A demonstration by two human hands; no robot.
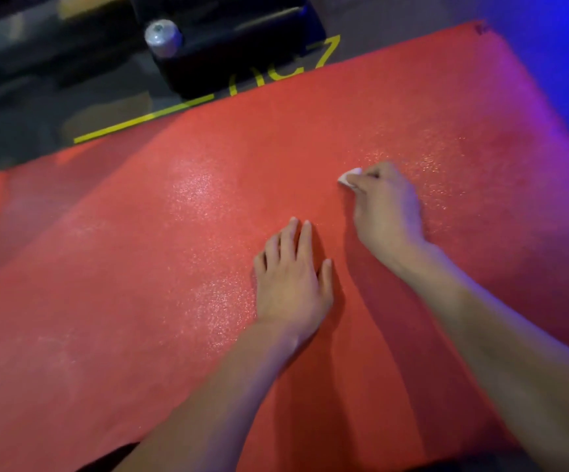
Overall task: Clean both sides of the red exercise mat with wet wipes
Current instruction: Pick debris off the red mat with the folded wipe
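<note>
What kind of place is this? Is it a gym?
Probably a gym, yes. A big red exercise mat lies on a dark floor with yellow painted markings, and black equipment with a silver metal end stands just beyond it.

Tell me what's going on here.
A person is wiping a red mat spread on the floor. The right hand pinches a small white wipe against the mat, its grip closed on it. The left hand lies flat and open on the mat beside it, as if to steady it. Parts of the surface glisten, perhaps wet. Black gym equipment stands past the far edge.
</note>
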